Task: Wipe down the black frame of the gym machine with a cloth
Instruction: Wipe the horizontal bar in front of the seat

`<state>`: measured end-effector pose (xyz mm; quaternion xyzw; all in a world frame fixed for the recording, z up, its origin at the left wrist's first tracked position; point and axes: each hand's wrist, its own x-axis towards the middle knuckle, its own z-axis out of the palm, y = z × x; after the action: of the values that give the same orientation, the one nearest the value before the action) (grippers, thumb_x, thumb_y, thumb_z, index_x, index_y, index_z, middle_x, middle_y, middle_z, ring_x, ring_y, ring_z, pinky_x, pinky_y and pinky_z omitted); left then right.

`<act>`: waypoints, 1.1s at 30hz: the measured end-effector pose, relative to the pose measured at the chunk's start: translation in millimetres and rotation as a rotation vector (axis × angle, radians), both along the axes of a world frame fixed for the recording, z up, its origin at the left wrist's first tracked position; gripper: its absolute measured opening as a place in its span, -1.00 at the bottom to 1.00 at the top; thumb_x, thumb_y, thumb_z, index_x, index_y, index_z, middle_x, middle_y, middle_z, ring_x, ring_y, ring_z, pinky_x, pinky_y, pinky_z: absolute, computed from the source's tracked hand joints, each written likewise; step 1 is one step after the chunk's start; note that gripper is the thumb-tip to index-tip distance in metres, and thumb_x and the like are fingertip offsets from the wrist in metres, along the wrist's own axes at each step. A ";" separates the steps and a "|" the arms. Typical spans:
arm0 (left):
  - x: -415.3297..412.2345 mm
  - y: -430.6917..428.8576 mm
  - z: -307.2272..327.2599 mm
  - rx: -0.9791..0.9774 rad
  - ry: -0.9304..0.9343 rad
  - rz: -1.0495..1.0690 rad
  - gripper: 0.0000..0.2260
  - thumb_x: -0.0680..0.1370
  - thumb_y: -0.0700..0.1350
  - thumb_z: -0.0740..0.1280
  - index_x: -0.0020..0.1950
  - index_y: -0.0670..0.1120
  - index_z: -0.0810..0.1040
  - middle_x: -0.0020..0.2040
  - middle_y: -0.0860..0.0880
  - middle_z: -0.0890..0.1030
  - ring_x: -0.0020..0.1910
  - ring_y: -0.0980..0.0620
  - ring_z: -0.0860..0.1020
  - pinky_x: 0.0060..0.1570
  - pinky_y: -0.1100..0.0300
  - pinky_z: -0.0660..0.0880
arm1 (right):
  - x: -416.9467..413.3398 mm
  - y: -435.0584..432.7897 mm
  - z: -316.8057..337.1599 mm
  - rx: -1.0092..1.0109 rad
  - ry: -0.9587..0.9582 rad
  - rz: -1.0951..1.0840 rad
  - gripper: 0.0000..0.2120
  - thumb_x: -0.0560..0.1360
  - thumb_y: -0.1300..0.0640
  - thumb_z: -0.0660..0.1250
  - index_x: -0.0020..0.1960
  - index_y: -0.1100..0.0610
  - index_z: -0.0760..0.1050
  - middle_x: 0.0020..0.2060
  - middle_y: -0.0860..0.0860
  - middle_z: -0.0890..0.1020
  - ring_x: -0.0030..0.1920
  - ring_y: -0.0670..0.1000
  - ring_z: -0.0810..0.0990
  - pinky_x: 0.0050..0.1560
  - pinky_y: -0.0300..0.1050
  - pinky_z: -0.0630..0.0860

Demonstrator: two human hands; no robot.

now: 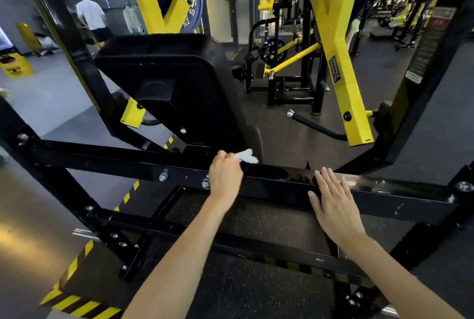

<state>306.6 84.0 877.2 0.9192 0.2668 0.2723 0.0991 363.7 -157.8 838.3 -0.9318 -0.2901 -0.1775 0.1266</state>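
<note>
Head view, the only one I have: my left hand (225,177) is raised over the black frame (128,162) of the machine, at the horizontal bar that crosses the picture. Its fingers (222,158) are curled tight round a white cloth (247,157). A bunched end of the cloth sticks out of the fist to the upper right, just above the top of the bar and close to the foot of the black padded backrest (179,87). I cannot tell whether the cloth touches the bar. My right hand (333,203) lies palm down on the same bar, well to the right of the left hand, fingers straight and slightly spread, gripping nothing. Bolts (163,175) show on the near face of the bar, left of the left hand. A yellow arm (341,62) hangs beyond the right hand, with a chrome-tipped handle (307,123) at its lower end. Yellow-and-black stripes (77,300) mark the floor at lower left. A person in a white shirt (91,14) stands far back on the left.
</note>
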 end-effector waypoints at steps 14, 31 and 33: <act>10.0 -27.9 11.0 -0.121 0.097 0.150 -0.76 0.61 -0.12 0.17 0.09 -0.20 0.57 0.02 -0.18 0.55 -0.01 -0.18 0.56 -0.11 0.04 0.39 | -0.5 0.5 -2.2 -0.074 -0.068 0.015 -0.45 0.57 0.02 -0.04 0.37 0.34 0.40 0.33 0.28 0.46 0.39 0.22 0.40 0.40 0.16 0.32; 44.3 -143.3 19.5 -0.217 0.070 0.002 -0.78 0.58 -0.17 0.15 0.12 -0.15 0.54 0.03 -0.15 0.57 0.03 -0.19 0.55 -0.02 0.02 0.42 | 8.7 -79.6 -1.2 -0.042 -0.072 -0.098 -0.54 0.57 0.12 0.11 0.40 0.32 0.35 0.39 0.31 0.37 0.45 0.30 0.26 0.41 0.29 0.24; 49.7 -179.8 20.3 -0.162 0.122 -0.164 -0.77 0.60 -0.15 0.16 0.17 -0.16 0.54 0.07 -0.17 0.54 0.04 -0.21 0.54 0.00 -0.01 0.43 | 10.0 -85.0 -3.0 -0.058 -0.072 -0.092 -0.54 0.55 0.17 0.23 0.41 0.33 0.33 0.39 0.30 0.37 0.44 0.30 0.27 0.39 0.31 0.26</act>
<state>356.2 -95.8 897.5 0.9417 0.2174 0.1843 0.1785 373.7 -242.7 835.4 -0.9404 -0.2565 -0.2081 0.0808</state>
